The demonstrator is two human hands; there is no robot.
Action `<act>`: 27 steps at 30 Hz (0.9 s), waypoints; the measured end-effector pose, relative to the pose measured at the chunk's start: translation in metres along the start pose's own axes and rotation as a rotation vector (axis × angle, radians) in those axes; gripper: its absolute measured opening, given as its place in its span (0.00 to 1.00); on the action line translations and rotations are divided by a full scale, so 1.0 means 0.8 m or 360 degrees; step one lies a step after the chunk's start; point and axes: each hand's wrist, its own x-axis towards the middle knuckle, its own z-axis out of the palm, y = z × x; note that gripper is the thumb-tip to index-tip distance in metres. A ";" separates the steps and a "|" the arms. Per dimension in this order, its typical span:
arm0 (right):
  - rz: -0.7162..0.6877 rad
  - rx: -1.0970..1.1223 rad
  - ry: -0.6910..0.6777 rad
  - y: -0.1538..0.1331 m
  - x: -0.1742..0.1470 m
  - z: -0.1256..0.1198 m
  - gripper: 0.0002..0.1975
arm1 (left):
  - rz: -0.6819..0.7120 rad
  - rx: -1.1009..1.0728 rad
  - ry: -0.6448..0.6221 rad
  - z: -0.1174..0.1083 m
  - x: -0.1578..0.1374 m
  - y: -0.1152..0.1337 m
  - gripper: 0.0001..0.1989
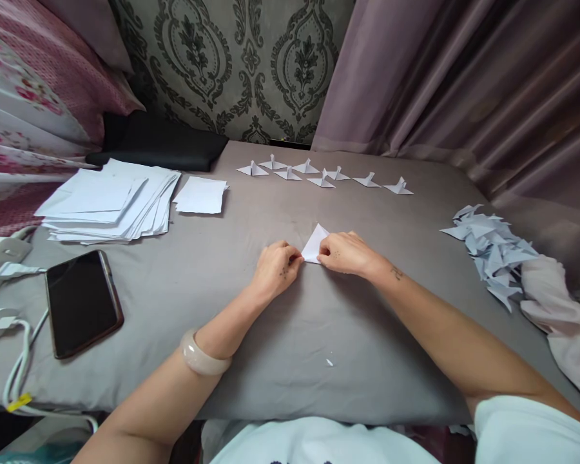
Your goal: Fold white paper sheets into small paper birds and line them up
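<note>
A small folded sheet of white paper (314, 246), shaped like a triangle with its point away from me, lies on the grey cloth-covered table (251, 361). My left hand (279, 265) pinches its left corner between thumb and fingers. Over its right side, my right hand (344, 251) is closed on the paper and hides that corner. Beyond the hands stand several folded white paper pieces (323, 180), each with flat pointed sides and a raised middle.
At the left are a stack of white sheets (111, 203), a smaller pile (202, 195), a phone (83, 303), a power strip (0, 264) and cables. A heap of folded papers (497, 248) lies right, beside pale cloth (555, 303). A paper scrap (329, 363) lies near me.
</note>
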 end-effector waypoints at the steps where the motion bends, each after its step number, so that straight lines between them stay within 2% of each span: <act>1: 0.0004 -0.0002 -0.0011 0.000 0.001 -0.001 0.10 | -0.0004 0.0009 -0.0001 0.000 0.001 0.000 0.08; 17: 0.0056 -0.0014 -0.0210 -0.003 0.013 -0.019 0.09 | -0.0166 0.0131 -0.0159 -0.004 0.008 0.012 0.08; 27: 0.0073 -0.0068 -0.0331 -0.006 0.025 -0.026 0.11 | -0.0497 0.0045 -0.0165 -0.002 0.017 0.014 0.06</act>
